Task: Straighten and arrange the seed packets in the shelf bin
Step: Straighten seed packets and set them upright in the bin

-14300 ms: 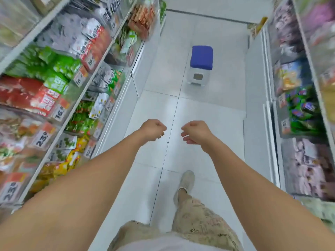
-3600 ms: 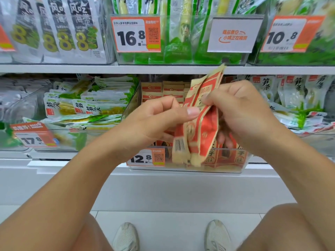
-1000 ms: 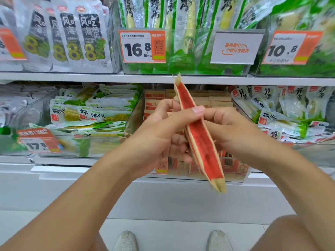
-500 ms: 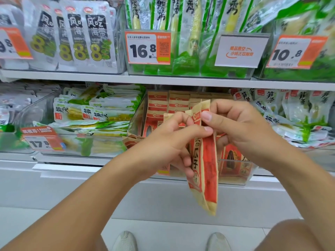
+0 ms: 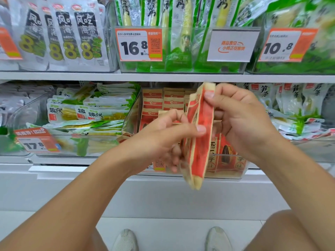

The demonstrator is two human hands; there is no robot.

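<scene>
— Red and tan paper: item one, a small stack of seed packets [image 5: 199,134], edge-on and upright, held in the air just in front of the shelf bin [image 5: 224,176].

— Who has hold of them?

— Both hands. The right hand [image 5: 241,122] grips the upper end, thumb on the near face, fingers [image 5: 220,122] curled round the far side. The left hand [image 5: 163,140] pinches the middle of the stack, thumb tip pressed to the red face, its other fingers tucked in behind the lower half.

— Item two?

— The shelf bin itself, clear plastic, on the lower shelf [image 5: 54,167]. More packets of the same kind [image 5: 226,154] stand upright at its front; further back, tan tops with red bands [image 5: 163,100] sit in rows. An orange price tag [image 5: 159,164] on the bin's front is mostly hidden by the left hand.

— Neighbours?

— To the left, a clear bin of green-and-white bamboo shoot pouches [image 5: 90,113], lying flat and stacked, tagged 17.8 [image 5: 35,141]. To the right, white and green pouches [image 5: 293,107] lying loosely. On the upper shelf [image 5: 163,77]: grey kelp packs [image 5: 59,37], green pouches behind a 16.8 tag [image 5: 138,45], a white sign [image 5: 233,46], a 10.8 tag [image 5: 287,45].

— Below?

— Pale floor tiles [image 5: 163,232], two light shoes [image 5: 125,240], bare knees either side.
</scene>
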